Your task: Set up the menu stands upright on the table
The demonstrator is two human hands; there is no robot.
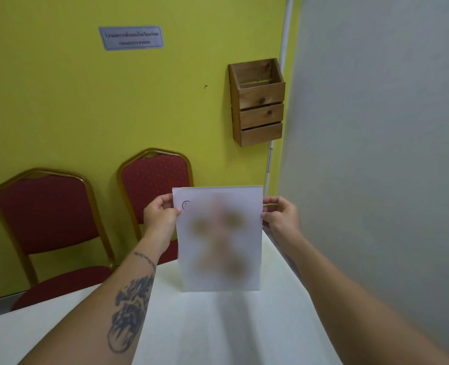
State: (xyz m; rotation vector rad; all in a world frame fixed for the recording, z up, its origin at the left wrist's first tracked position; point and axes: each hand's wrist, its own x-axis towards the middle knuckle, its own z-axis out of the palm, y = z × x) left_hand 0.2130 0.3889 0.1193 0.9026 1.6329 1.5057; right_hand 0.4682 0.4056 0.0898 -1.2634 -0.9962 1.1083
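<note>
A white menu stand (219, 238) stands upright near the far corner of the white table (244, 327), its printed face blurred and turned toward me. My left hand (160, 216) pinches its upper left edge. Gripping the upper right edge is my right hand (280, 216). The stand's bottom edge meets the tabletop.
Two red padded chairs with gold frames (47, 219) (152, 180) stand beyond the table against a yellow wall. A wooden wall box (258, 106) hangs above right. A grey wall (376, 154) runs close along the table's right side.
</note>
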